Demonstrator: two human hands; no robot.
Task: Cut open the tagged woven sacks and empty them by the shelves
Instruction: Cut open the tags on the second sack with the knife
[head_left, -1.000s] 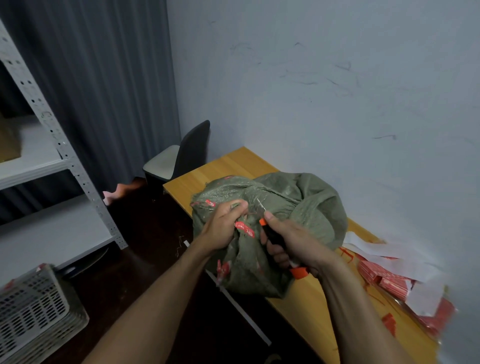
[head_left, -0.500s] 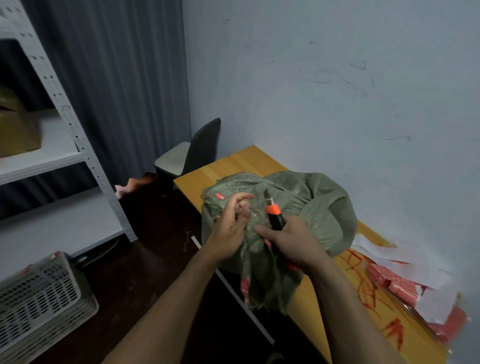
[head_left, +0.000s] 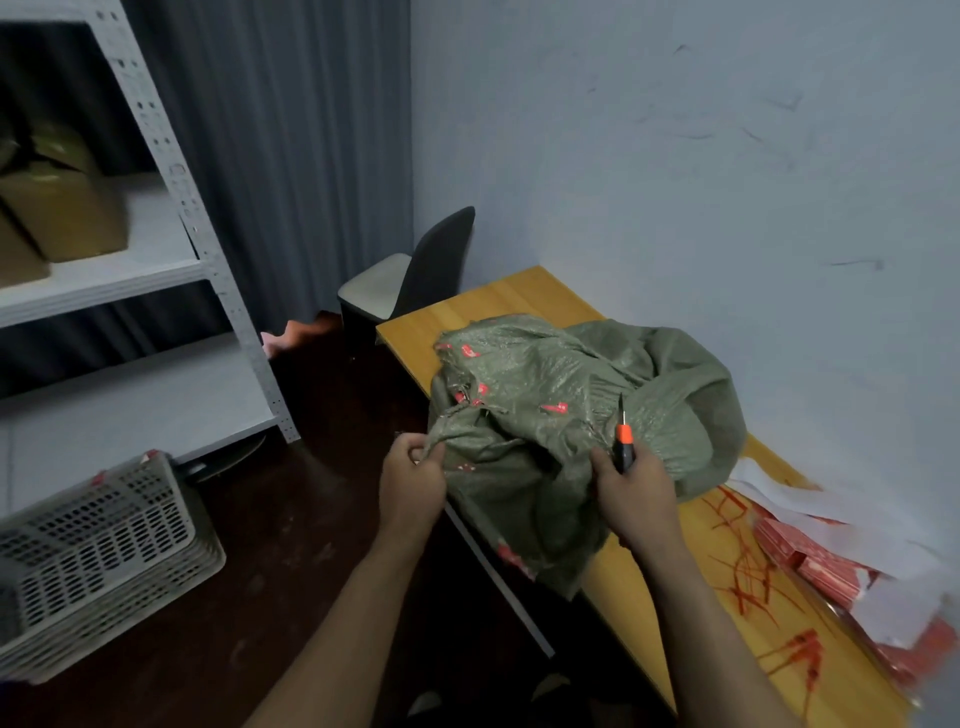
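Your right hand (head_left: 636, 493) grips the cutter (head_left: 624, 446), blade up; your left hand (head_left: 413, 480), pinching the sack (head_left: 545, 415), risks a nick.

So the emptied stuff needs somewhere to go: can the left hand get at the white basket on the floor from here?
Probably not without letting go and bending down: the left hand is pinching the sack, and the basket sits low and well off to the left.
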